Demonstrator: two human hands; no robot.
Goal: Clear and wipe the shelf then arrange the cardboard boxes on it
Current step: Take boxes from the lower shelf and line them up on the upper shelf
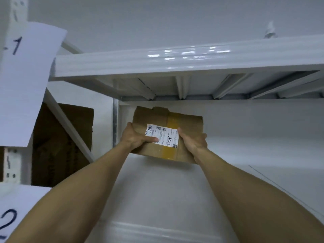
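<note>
A brown cardboard box is gripped between both hands over the back left part of the white shelf, close to the rear wall; whether its underside touches the board cannot be told. The box is creased and worn, its far flap ragged along the top edge. A band of yellowish tape runs across its top face, and a white label with barcodes and a handwritten scrawl sits over the tape. The left hand clasps the left edge, thumb laid on the label; the right hand clasps the right edge, thumb on top and fingers curled round the side. A grey post stands just left of the box. The upper shelf overhangs it, its ribbed underside well above the box top. To the right, bare shelf stretches away; nearer the person it is bare too. Beyond the post, darker cartons sit in the neighbouring bay behind a slanting brace, and a paper sheet marked 1 hangs at far left.
</note>
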